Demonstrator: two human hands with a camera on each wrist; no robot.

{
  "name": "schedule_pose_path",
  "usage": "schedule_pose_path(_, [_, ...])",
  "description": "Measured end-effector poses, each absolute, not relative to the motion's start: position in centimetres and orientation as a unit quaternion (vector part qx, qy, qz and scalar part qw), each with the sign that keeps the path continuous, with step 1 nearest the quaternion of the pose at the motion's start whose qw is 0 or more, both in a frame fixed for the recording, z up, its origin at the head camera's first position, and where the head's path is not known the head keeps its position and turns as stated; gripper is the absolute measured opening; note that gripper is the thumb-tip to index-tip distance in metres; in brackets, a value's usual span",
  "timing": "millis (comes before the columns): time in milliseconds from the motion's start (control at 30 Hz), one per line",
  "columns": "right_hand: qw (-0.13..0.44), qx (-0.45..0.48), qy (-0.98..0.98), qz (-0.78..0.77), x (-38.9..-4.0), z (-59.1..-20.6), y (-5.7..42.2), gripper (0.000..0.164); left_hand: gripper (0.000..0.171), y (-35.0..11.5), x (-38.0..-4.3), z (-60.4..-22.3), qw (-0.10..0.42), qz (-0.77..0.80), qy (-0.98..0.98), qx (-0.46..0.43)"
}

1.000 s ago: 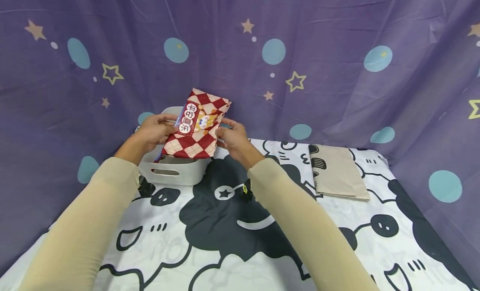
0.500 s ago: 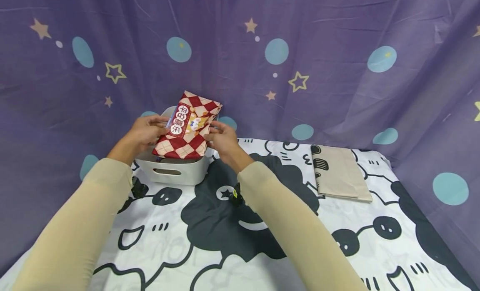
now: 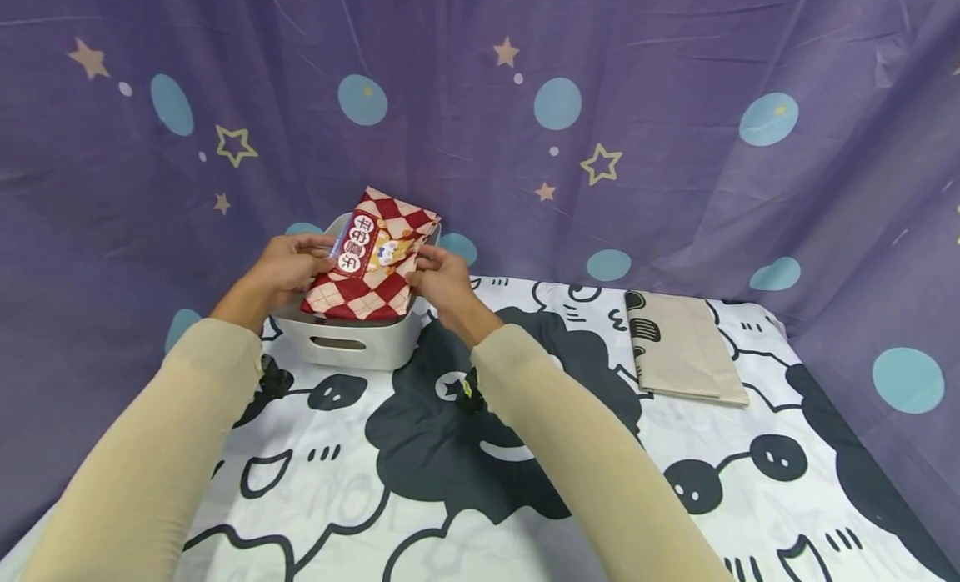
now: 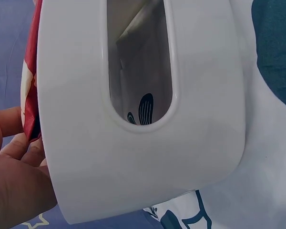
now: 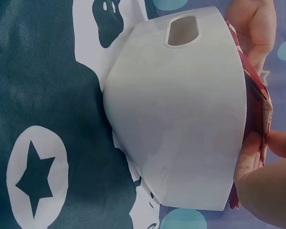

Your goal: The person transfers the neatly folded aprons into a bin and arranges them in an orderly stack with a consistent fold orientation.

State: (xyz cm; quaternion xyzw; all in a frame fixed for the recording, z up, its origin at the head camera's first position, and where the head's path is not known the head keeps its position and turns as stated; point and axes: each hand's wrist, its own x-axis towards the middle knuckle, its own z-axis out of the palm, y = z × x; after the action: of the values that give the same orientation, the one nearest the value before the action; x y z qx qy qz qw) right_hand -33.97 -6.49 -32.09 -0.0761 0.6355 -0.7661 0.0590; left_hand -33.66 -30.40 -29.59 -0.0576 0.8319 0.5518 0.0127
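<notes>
A folded red-and-cream checked cloth [image 3: 360, 294] with a cartoon print and white lettering lies tilted over the mouth of a white plastic bin [image 3: 375, 348]. My left hand [image 3: 279, 269] pinches the cloth's left edge, thumb on top. On the opposite edge, my right hand [image 3: 450, 288] holds it between thumb and fingers. In the left wrist view, the cloth's red side [image 4: 31, 90] shows along the bin's rim, with the left fingers [image 4: 19, 145] under it. The right wrist view has the folded layers [image 5: 257, 95] between the right thumb and fingers, right at the rim.
A folded beige cloth [image 3: 686, 344] with dark prints lies on the right of the white-and-black patterned sheet [image 3: 315, 482]. Pale fabric with a dark print [image 4: 145, 90] shows through the bin's handle slot. Behind everything hangs a purple curtain [image 3: 465, 148] with stars.
Both hands have brought the checked cloth left and slightly down, lower over the bin. Over the last half second it has shifted only a little. Both hands keep their hold.
</notes>
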Motion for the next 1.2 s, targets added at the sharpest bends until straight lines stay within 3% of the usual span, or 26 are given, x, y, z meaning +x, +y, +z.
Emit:
schedule_pose_path(400, [0.022, -0.072, 0.666, -0.743, -34.1, -31.9, -5.9, 0.051, 0.056, -30.2, -33.6, -29.4, -0.037, 0.450, 0.892, -0.035])
schedule_pose_path(733, [0.029, -0.089, 0.675, -0.732, -34.2, -32.3, -4.7, 0.049, 0.052, -29.9, -33.8, -30.2, -0.032, 0.475, 0.879, -0.032])
schedule_pose_path(1200, [-0.028, -0.145, 0.693, -0.706, -34.3, -32.3, -2.2, 0.049, 0.053, -27.6, -33.7, -29.9, -0.018, 0.490, 0.871, -0.026])
